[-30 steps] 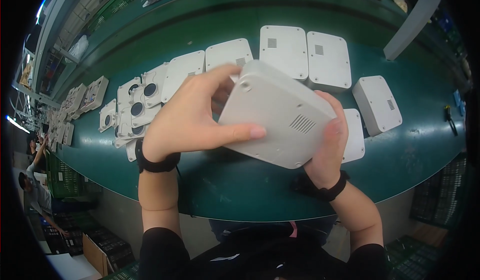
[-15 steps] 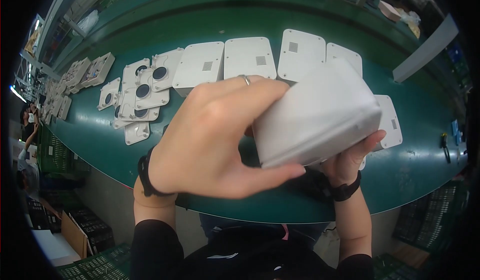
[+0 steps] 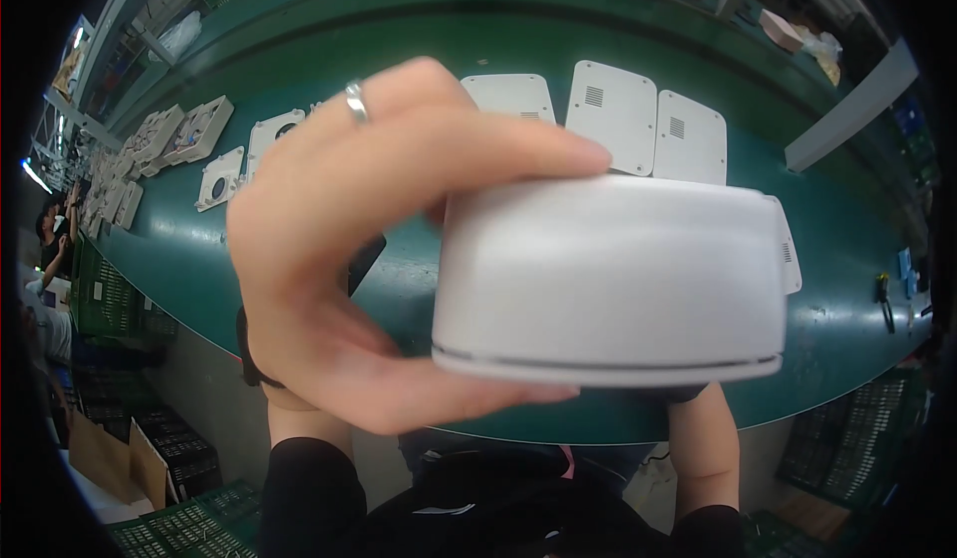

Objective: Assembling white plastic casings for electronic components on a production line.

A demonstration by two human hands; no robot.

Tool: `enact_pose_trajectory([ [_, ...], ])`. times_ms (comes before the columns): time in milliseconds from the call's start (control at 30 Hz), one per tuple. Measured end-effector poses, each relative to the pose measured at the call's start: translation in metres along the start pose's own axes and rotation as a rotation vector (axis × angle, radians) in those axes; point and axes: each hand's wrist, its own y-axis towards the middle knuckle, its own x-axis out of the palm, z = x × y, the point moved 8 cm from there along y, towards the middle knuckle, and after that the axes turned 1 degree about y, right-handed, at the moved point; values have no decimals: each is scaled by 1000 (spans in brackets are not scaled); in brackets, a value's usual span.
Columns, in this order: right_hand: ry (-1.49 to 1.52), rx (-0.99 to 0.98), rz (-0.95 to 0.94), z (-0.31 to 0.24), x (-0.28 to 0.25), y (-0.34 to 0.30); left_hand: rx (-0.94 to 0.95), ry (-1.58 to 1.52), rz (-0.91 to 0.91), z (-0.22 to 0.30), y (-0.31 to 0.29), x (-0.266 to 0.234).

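A closed white plastic housing (image 3: 613, 284), with a dark seam low along its side, is held up close in front of me. My left hand (image 3: 304, 214) grips its left end, fingers over the top and thumb along the underside. Behind the housing my right hand is hidden; only the right forearm (image 3: 703, 443) shows below it. Past the held one, similar white housings with vent slots and corner screws lie on the green table, among them a tall one (image 3: 611, 115) and its neighbour (image 3: 693, 139). One more (image 3: 788, 249) peeks out at the right.
White cover parts (image 3: 219, 179) with dark discs lie at the left, partly behind my hand. Farther left are filled white shells (image 3: 194, 132). Pliers (image 3: 884, 304) rest near the right edge. A metal post (image 3: 852, 110) rises at the back right. Green crates (image 3: 857, 448) stand below the table.
The housing has turned from a tilted position to show its long side nearly level, closer to me. My left hand has shifted left and now clasps its end; my right hand has become hidden.
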Motion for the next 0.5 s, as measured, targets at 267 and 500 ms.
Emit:
enact_pose_trajectory([
  [267,-320,-416,-134,16,6,-9,10,-334,-29,17,5,59],
  [500,-454,-666,-179,-25,39,-24,15,-356,88,27,-11,41],
])
